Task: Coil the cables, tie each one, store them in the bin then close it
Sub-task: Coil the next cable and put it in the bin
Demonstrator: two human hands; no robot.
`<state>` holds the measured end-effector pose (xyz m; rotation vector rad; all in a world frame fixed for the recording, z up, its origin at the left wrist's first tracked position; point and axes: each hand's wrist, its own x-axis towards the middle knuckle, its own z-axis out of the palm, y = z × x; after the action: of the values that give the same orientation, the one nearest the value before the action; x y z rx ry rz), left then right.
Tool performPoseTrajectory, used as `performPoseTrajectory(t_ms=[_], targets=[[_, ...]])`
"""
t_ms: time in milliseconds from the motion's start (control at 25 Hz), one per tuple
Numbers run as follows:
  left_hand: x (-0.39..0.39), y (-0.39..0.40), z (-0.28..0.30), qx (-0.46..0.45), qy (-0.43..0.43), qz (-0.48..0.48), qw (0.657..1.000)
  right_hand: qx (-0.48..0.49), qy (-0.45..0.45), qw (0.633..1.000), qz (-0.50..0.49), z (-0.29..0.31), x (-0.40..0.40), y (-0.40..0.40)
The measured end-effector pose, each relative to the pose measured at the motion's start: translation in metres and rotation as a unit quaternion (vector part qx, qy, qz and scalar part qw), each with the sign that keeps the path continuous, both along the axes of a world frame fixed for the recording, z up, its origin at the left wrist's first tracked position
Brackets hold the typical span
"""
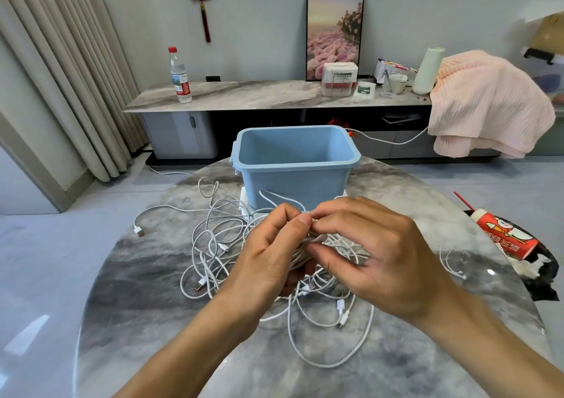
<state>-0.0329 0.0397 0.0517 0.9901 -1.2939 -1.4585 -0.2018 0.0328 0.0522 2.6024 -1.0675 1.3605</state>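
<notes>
Both hands' fingers curled: left hand [268, 251] grips coiled cable bundle [332, 245], right hand [375, 254] pinches its strand w/ thumb.

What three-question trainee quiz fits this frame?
1. True or false: the bin already holds coiled cables.
2. What do both hands grip? A) bottle B) white cable bundle C) towel
3. Fill in: the loose cables lie on the ____.

Key: 1 false, the bin looks empty. 2 B: left hand and right hand hold the bundle. 3 table.
</notes>
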Motion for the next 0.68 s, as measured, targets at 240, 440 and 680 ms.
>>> performPoseTrajectory(t_ms=[240,440,680], targets=[[-0.001,-0.003,0.000,0.025,-0.003,0.014,1.000,0.036,-0.033,0.999,0.018,-0.004,0.002,-0.002],[0.003,-0.001,0.002,-0.007,-0.019,-0.021,1.000,0.114,-0.071,0.988,0.075,0.004,-0.003,-0.007],[0.003,0.000,0.006,-0.040,-0.047,-0.053,0.997,0.182,-0.147,0.966,0.109,0.008,-0.007,-0.008]])
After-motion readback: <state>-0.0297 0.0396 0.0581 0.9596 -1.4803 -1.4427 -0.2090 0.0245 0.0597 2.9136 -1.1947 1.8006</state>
